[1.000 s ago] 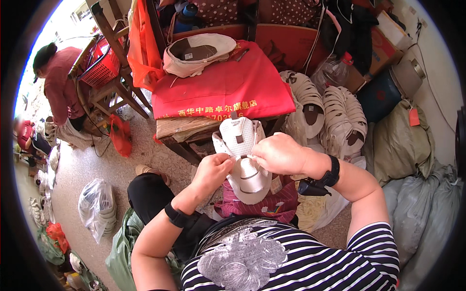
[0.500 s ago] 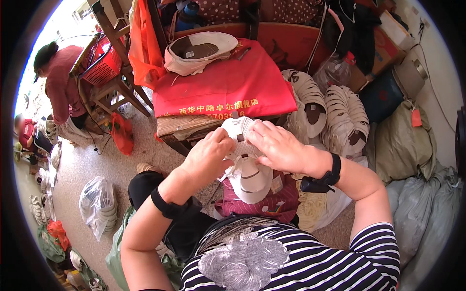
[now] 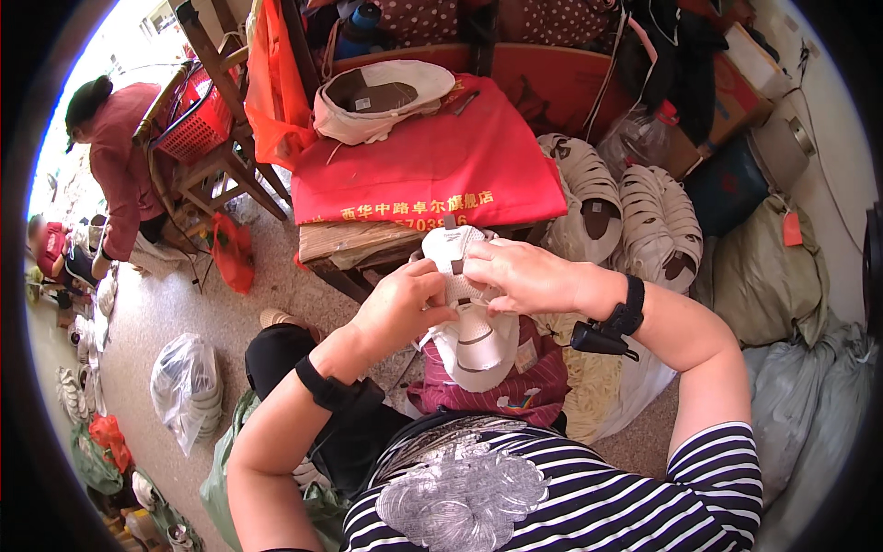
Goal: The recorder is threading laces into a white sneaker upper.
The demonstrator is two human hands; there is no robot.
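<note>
Left of centre, left hand (image 3: 402, 302), wrist banded in black: fingers half curled, thumb stretched rightward, forearm slanting up from lower left; whether anything is pinched, impossible to tell. At centre, off-white mesh shoe (image 3: 478, 359) above striped maroon cloth (image 3: 529, 391): long axis nearly vertical in the frame, rounded end low, padded tongue (image 3: 447, 242) high; just right of the left thumb, reaching under the right fingertips. Right of centre, right hand (image 3: 526, 274), overlapping the shoe's upper half more closely: fingers bent, thumb lowered, forearm angling in from lower right; exact grip hidden.
</note>
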